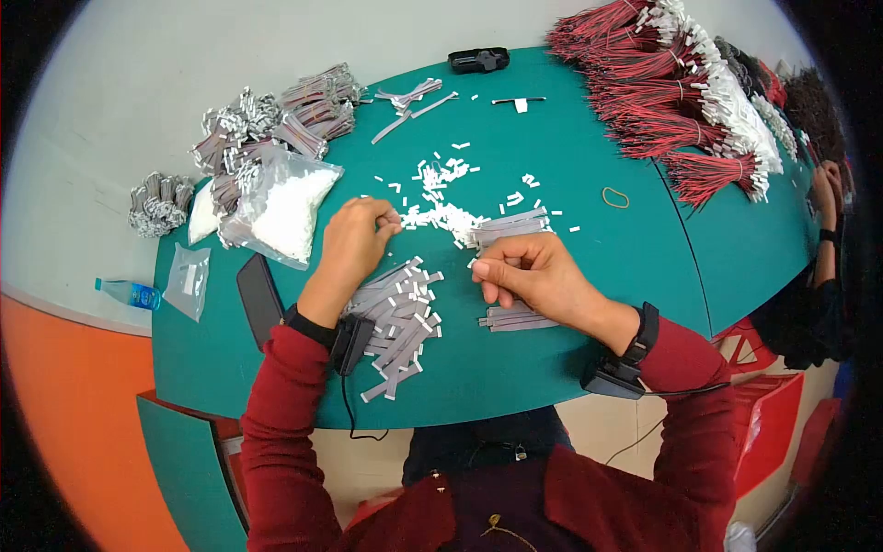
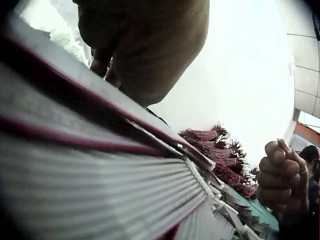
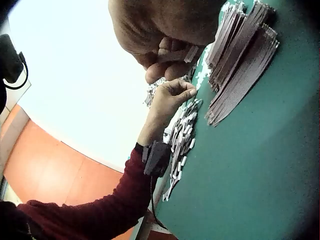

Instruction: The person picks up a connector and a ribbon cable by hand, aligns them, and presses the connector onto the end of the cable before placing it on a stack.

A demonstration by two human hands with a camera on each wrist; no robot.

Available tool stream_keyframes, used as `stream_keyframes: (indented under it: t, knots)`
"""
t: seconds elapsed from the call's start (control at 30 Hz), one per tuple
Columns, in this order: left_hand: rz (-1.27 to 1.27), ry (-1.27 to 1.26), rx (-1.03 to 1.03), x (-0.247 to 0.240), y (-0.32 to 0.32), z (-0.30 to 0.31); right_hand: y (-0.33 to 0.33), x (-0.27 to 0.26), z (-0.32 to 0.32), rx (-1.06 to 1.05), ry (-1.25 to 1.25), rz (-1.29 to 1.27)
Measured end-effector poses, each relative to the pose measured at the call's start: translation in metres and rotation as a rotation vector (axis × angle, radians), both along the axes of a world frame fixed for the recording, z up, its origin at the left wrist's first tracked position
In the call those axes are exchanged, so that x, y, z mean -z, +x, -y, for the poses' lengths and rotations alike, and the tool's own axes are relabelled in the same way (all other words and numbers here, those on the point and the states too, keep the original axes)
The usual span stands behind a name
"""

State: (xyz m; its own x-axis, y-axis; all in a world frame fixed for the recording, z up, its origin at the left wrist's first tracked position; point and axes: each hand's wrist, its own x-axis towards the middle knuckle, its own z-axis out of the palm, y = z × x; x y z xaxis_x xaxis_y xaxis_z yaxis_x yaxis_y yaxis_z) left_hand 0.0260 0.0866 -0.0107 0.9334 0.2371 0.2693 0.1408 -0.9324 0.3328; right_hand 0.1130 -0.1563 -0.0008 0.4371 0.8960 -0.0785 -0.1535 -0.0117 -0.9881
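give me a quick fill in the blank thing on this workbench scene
The table is ___.
The right hand grips a grey ribbon cable with a ___ connector end.
Both sleeves are ___.
The water bottle lies off the table on the person's ___ side.
Missing: green; white; red; left.

2 hands [image 1: 354, 244] [image 1: 533, 271], 1 phone [image 1: 260, 296], 1 bottle [image 1: 129, 293] (blue-labelled), 1 rubber band [image 1: 615, 197]
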Motion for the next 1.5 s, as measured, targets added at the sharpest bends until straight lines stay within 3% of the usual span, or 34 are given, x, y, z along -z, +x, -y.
stream_keyframes:
  t: [0.2, 0.3, 0.4, 0.53, 1.13, 1.5]
  knots:
    - [0.008, -0.045, 0.017, -0.006, -0.004, 0.004, 0.000, -0.002, 0.001, 0.012, 0.008, 0.002]
    - [-0.088, -0.828, 0.022, -0.018, -0.010, 0.014, 0.002, -0.004, 0.002, 0.022, 0.011, 0.008]
    - [-0.042, -1.312, 0.197, -0.032, -0.018, 0.039, 0.001, -0.005, 0.002, 0.025, 0.036, 0.014]
    - [-0.062, -1.617, 0.223, -0.034, -0.020, 0.062, 0.001, -0.008, 0.003, 0.032, 0.063, 0.026]
    - [0.022, -1.686, 0.195, -0.013, -0.028, 0.072, 0.002, -0.004, 0.000, -0.009, 0.030, 0.043]
    - [-0.061, -1.712, 0.196, -0.008, -0.029, 0.076, -0.002, -0.005, 0.002, -0.088, -0.002, 0.064]
